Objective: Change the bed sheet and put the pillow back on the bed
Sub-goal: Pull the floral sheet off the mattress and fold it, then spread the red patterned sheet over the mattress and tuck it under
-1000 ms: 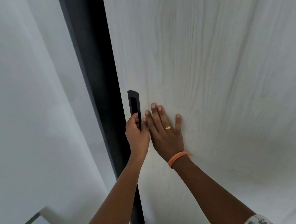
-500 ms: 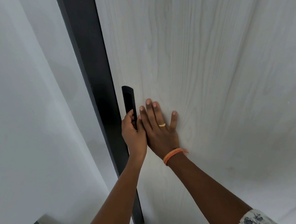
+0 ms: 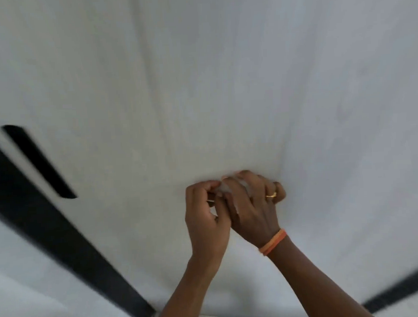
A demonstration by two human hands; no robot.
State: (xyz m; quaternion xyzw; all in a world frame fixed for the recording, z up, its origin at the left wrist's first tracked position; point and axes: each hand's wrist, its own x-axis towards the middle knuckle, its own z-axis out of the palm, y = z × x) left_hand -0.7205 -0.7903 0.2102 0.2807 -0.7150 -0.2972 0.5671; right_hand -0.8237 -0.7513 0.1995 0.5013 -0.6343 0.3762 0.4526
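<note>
Your two hands meet in front of a pale door panel (image 3: 199, 86) with faint wood grain, smooth and matte. Your left hand (image 3: 206, 214) has its fingers curled in and its thumb pressed toward them; something thin seems to be pinched there, but the picture is too blurred to tell what, so you cannot tell whether it holds anything. Your right hand (image 3: 251, 204) lies just beside it, touching it, fingers bent and spread against the panel, with a small pale patch under the fingertips that you cannot make out.

Well off to the left of your hands and higher, a long dark slot handle (image 3: 40, 162) with rounded ends slants across the panel. Beyond it a black frame strip (image 3: 49, 227) runs diagonally down toward your left forearm. A second dark strip (image 3: 401, 286) crosses below your right forearm. Outside the left strip lies a plain white wall (image 3: 29, 301).

A gold ring (image 3: 271, 195) sits on a right finger and an orange band (image 3: 272, 242) circles the right wrist.

The bed, sheet and pillow are not in view
</note>
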